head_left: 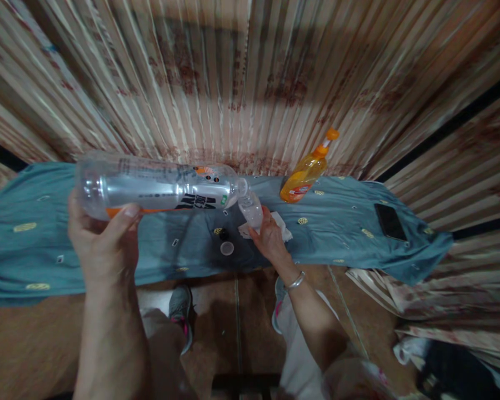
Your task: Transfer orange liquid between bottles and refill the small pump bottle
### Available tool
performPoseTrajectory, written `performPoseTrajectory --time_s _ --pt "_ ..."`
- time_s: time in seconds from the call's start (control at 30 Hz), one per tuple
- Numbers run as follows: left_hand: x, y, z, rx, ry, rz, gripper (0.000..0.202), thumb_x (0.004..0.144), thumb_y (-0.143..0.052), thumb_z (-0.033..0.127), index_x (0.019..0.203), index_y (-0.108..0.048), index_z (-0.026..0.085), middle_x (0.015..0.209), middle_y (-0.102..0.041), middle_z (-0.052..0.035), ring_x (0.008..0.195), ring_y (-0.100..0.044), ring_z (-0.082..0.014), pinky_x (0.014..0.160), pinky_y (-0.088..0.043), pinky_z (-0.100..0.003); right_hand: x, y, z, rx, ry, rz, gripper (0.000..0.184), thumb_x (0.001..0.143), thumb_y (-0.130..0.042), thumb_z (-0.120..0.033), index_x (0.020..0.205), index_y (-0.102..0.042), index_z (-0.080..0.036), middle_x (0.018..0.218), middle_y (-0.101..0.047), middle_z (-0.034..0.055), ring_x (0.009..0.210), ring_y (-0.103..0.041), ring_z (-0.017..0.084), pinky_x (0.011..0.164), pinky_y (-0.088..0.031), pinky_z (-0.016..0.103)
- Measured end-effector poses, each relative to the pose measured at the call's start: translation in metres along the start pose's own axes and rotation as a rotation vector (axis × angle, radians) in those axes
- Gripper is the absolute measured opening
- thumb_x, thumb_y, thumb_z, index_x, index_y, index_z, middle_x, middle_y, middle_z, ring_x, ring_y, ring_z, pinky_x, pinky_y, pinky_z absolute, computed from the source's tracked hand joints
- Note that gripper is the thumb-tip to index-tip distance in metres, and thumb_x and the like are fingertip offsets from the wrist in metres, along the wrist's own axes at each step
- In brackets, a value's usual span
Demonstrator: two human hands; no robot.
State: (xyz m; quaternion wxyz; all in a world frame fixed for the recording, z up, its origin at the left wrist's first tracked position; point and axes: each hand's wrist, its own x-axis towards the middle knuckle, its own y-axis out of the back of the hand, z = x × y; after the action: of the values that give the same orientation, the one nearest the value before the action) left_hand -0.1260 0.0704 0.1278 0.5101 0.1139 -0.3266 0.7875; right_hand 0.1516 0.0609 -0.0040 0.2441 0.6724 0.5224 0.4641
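My left hand grips a large clear plastic bottle by its base and holds it on its side, neck pointing right. Its mouth meets the top of a small clear bottle. My right hand, with a bracelet on the wrist, is wrapped round that small bottle and holds it just above the teal cloth. Two caps lie on the cloth below the bottles: a small dark cap and a pale cap. A white tissue lies under my right hand.
An orange dish-soap bottle with a pump top stands at the back of the cloth. A black phone lies flat at the right. Striped curtains hang behind and at the right. My shoes show on the brown floor below.
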Motion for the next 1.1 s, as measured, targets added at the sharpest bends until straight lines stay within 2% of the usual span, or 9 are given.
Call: performPoseTrajectory --time_s 0.2,0.37,0.5,0.67,0.77,0.93,1.1 --pt "-0.0004 0.0008 -0.0008 0.001 0.005 -0.007 0.05 0.043 -0.088 0.016 0.09 -0.072 0.027 0.092 -0.07 0.0034 0.075 -0.061 -0.0134 0.083 -0.057 -0.038 -0.0004 -0.0012 0.0011 0.023 0.007 0.01 0.066 0.09 -0.064 -0.018 0.15 -0.04 -0.005 0.141 -0.064 0.0285 0.125 -0.067 0.036 0.109 -0.053 0.053" --pt "0.0 0.0012 -0.0029 0.077 -0.035 -0.02 0.051 0.045 -0.092 0.03 0.092 -0.072 0.029 0.092 -0.07 0.0033 0.075 -0.06 -0.0143 0.087 -0.058 -0.043 -0.0004 -0.0001 0.0002 0.019 -0.013 -0.002 0.067 0.09 -0.065 -0.02 0.15 -0.04 -0.003 0.138 -0.065 0.0301 0.126 -0.067 0.037 0.106 -0.055 0.054" --pt "-0.0004 -0.0004 -0.0015 0.075 -0.029 0.018 0.055 0.04 -0.095 0.032 0.089 -0.072 0.028 0.091 -0.07 0.0029 0.075 -0.06 -0.015 0.084 -0.058 -0.041 -0.0009 -0.0012 0.0017 0.036 0.001 0.014 0.066 0.09 -0.065 -0.019 0.15 -0.04 -0.003 0.135 -0.067 0.0299 0.125 -0.067 0.037 0.104 -0.057 0.054" --pt "-0.0023 -0.0025 0.0024 0.064 -0.013 0.006 0.05 0.043 -0.092 0.027 0.088 -0.071 0.029 0.09 -0.07 0.0033 0.074 -0.059 -0.0144 0.083 -0.057 -0.038 -0.0012 -0.0033 0.0054 0.048 0.024 0.041 0.067 0.09 -0.066 -0.02 0.151 -0.04 -0.008 0.133 -0.069 0.0271 0.118 -0.07 0.037 0.101 -0.058 0.056" --pt "-0.0024 -0.0022 0.0015 0.052 -0.021 0.004 0.052 0.044 -0.094 0.027 0.09 -0.072 0.028 0.092 -0.07 0.0025 0.076 -0.061 -0.0148 0.084 -0.057 -0.039 -0.0011 -0.004 0.0054 0.043 0.025 0.035 0.067 0.09 -0.066 -0.02 0.151 -0.04 -0.007 0.136 -0.067 0.0271 0.12 -0.069 0.036 0.103 -0.057 0.055" --pt "-0.0009 -0.0009 -0.0013 0.073 -0.039 0.003 0.06 0.04 -0.098 0.037 0.093 -0.073 0.029 0.096 -0.071 0.0021 0.08 -0.064 -0.0162 0.093 -0.058 -0.047 -0.0014 -0.0063 0.0048 0.028 0.017 0.054 0.068 0.09 -0.067 -0.019 0.15 -0.04 -0.004 0.136 -0.066 0.0299 0.121 -0.069 0.038 0.103 -0.057 0.055" --pt "-0.0003 -0.0014 -0.002 0.067 -0.04 0.015 0.063 0.036 -0.1 0.041 0.091 -0.073 0.029 0.096 -0.071 0.0018 0.078 -0.063 -0.0164 0.09 -0.059 -0.047 -0.0014 -0.0054 0.0049 0.035 0.028 0.038 0.066 0.091 -0.066 -0.019 0.15 -0.04 -0.004 0.136 -0.066 0.0286 0.121 -0.069 0.036 0.103 -0.056 0.054"
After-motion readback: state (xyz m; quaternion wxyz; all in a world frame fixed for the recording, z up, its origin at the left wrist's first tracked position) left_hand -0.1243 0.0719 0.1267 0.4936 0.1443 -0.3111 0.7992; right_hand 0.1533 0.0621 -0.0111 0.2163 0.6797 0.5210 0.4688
